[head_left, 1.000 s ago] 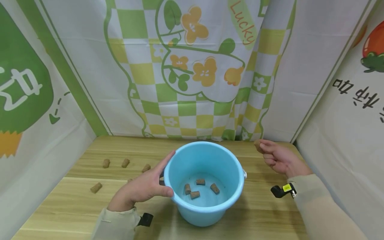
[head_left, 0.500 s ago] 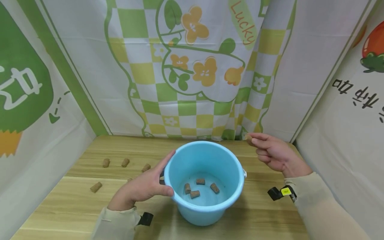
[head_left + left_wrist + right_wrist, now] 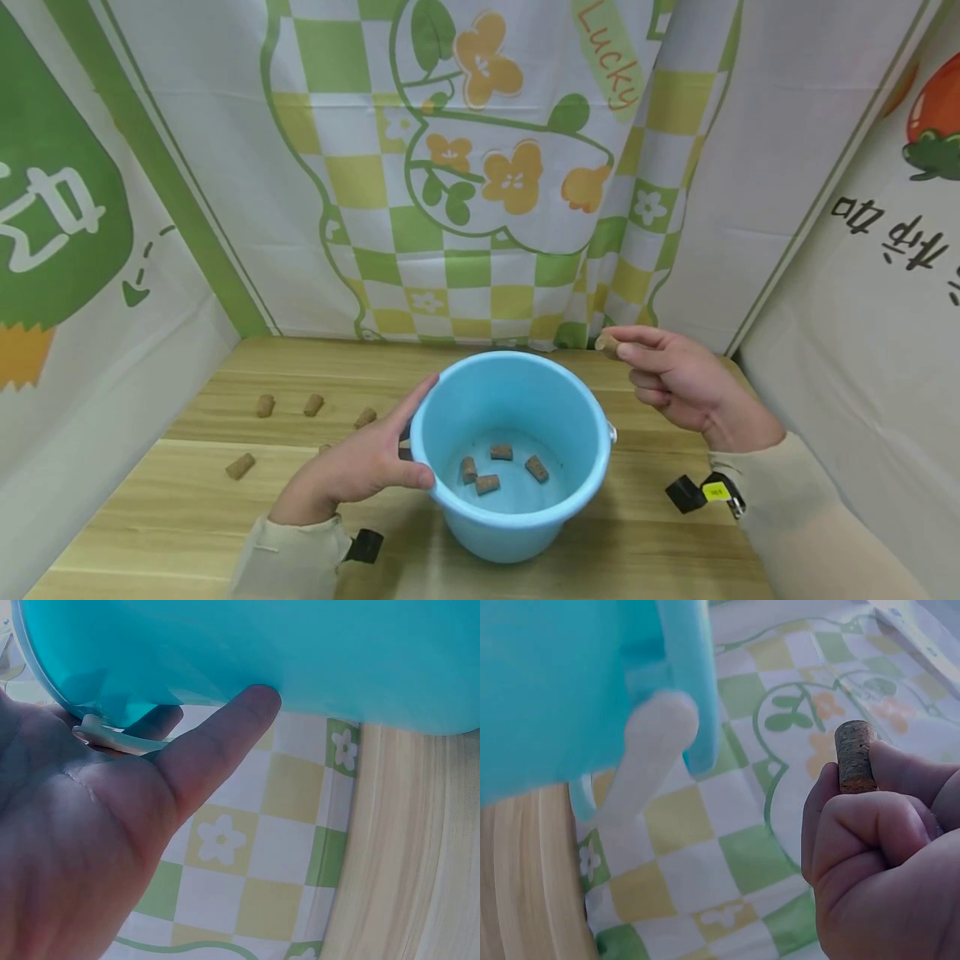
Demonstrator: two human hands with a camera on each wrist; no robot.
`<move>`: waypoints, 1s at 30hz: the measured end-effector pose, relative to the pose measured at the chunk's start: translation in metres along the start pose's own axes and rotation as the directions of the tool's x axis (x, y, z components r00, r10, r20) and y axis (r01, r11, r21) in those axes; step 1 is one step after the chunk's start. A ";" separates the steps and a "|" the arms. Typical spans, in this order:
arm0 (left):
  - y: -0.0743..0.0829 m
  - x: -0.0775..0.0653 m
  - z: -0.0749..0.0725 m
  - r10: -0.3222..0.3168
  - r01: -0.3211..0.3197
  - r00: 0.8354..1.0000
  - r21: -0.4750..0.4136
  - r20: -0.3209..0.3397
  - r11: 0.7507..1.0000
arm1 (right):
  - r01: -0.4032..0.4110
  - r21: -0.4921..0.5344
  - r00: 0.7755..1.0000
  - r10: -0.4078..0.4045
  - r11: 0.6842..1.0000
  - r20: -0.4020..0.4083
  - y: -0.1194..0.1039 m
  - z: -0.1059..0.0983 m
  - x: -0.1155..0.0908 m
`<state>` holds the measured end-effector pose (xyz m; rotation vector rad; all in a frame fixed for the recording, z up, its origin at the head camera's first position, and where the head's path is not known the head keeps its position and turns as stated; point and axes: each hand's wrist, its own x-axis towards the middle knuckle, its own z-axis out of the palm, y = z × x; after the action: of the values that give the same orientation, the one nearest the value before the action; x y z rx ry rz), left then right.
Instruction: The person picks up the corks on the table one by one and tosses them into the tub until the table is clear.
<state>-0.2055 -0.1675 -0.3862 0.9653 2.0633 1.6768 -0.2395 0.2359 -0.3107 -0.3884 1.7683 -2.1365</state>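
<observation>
A light-blue bucket (image 3: 510, 533) stands upright on the table with several corks (image 3: 501, 452) on its floor. My left hand (image 3: 360, 462) rests on the bucket's left side, thumb and forefinger straight and spread along the rim. In the left wrist view, a straight finger (image 3: 232, 735) touches the blue wall. My right hand (image 3: 686, 379) pinches a cork (image 3: 607, 343) between thumb and forefinger, right of and beyond the bucket's far rim. In the right wrist view, that cork (image 3: 855, 756) sticks up from the fingers, apart from the bucket.
Several loose corks (image 3: 313, 405) lie on the wooden table (image 3: 187, 517) to the left, one partly hidden behind my left hand. A white handle joint (image 3: 660, 724) sits on the bucket's right side. Printed cloth (image 3: 480, 275) encloses the back and sides.
My right hand has moved left and slightly up with the cork, closer to the bucket. The left hand and the bucket have stayed in place.
</observation>
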 end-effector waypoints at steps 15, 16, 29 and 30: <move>0.001 0.000 0.000 0.003 -0.003 1.000 0.003 -0.004 1.000 | 0.022 -0.294 0.996 -0.048 0.955 -0.080 -0.008 0.035 -0.008; 0.001 0.000 0.000 0.001 -0.001 1.000 -0.002 -0.003 1.000 | 0.022 -0.305 0.995 -0.050 0.952 -0.083 -0.008 0.035 -0.009; 0.001 0.000 0.001 -0.007 0.007 1.000 -0.018 -0.003 1.000 | 0.012 -0.449 0.995 -0.057 0.893 -0.087 -0.003 0.044 -0.009; 0.001 0.000 0.001 -0.009 0.009 1.000 -0.018 -0.004 1.000 | 0.003 -0.466 0.994 -0.052 0.885 -0.092 -0.002 0.045 -0.009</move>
<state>-0.2048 -0.1667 -0.3854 0.9469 2.0480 1.6915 -0.2133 0.2000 -0.2997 -0.4274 2.3498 -1.7521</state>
